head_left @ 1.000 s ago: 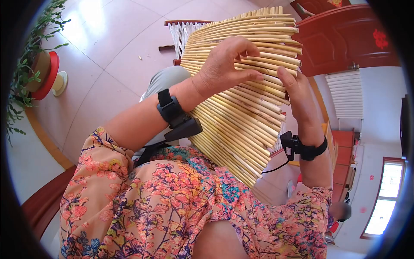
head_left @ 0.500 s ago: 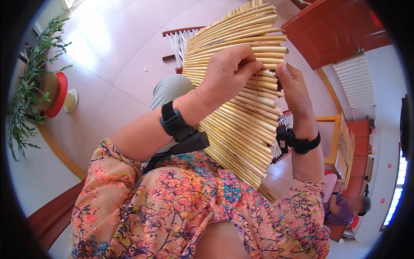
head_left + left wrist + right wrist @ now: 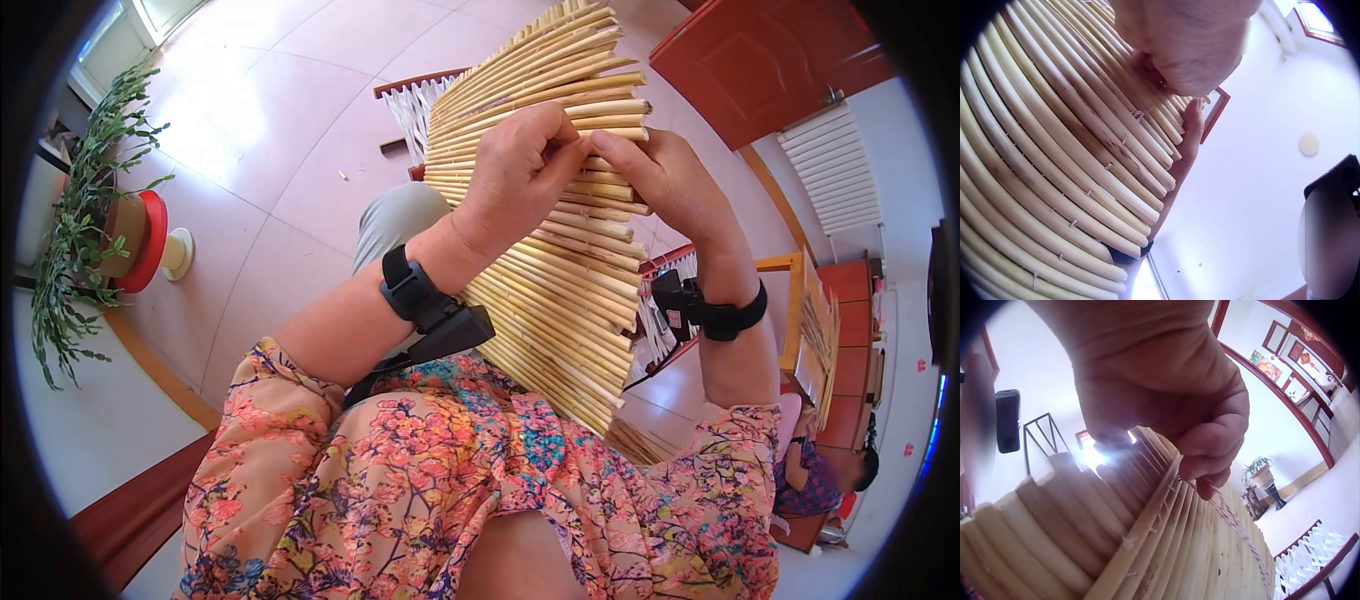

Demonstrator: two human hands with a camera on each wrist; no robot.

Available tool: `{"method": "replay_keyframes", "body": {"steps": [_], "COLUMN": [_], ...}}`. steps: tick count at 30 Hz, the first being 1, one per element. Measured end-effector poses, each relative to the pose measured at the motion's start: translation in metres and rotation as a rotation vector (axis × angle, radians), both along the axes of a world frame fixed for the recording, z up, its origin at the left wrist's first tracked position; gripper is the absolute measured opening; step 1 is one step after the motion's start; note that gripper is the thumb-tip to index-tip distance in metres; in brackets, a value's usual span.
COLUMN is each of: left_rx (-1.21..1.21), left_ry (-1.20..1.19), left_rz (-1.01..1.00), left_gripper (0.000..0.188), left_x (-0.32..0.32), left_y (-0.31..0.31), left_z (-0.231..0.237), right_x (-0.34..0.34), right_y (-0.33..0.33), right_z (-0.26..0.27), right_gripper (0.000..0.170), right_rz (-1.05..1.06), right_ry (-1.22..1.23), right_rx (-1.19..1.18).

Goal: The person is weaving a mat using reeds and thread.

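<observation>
Head view: left hand (image 3: pixel 515 165) curls over mat (image 3: pixel 560 275), hold unclear; right hand (image 3: pixel 680 185) grips mat edge, cord (image 3: pixel 1239 532) at curled fingers (image 3: pixel 1210 439).

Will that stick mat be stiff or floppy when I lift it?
The mat probably bends between its sticks, which thin stitches join. Along them it's likely stiff, since they look straight. Their smooth surface may be slippery.

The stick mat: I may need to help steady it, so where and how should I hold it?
Probably best at the stick ends on its right edge, below the right hand in the head view, coming from the right, thumb on top, fingers underneath. The mat is a thin sheet, and those ends jut out untouched. Spanning several should steady it better.
</observation>
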State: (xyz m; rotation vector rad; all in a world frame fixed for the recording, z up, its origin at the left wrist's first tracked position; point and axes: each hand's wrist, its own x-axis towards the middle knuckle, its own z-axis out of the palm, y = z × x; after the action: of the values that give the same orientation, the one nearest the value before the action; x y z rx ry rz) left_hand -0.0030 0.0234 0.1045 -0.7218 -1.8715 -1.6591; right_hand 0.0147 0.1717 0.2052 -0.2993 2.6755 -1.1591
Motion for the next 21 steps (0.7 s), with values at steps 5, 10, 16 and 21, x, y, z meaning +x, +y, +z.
{"method": "replay_keyframes", "body": {"steps": [5,10,16,21], "left_rx": [0.039,0.054,0.058,0.06], "left_ry": [0.032,0.03,0.038,0.027], "left_rz": [0.002,0.014,0.015,0.005], "left_gripper": [0.01,0.01,0.011,0.012], "left_x": [-0.002,-0.004,-0.004,-0.005], "left_y": [0.003,0.002,0.001,0.003], "left_z": [-0.004,-0.005,-0.005,-0.004], "right_x": [-0.003,-0.007,-0.006,-0.007], "right_y": [0.001,0.0,-0.004,-0.005], "right_z": [-0.006,-0.008,0.003,0.001], "right_gripper": [0.045,0.044,0.046,0.045], "right_rz": [0.022,0.044,0.029,0.038], "right_ry": [0.079,0.053,-0.004,0.018], "right_rx": [-0.023,-0.069,0.107,0.058]}}
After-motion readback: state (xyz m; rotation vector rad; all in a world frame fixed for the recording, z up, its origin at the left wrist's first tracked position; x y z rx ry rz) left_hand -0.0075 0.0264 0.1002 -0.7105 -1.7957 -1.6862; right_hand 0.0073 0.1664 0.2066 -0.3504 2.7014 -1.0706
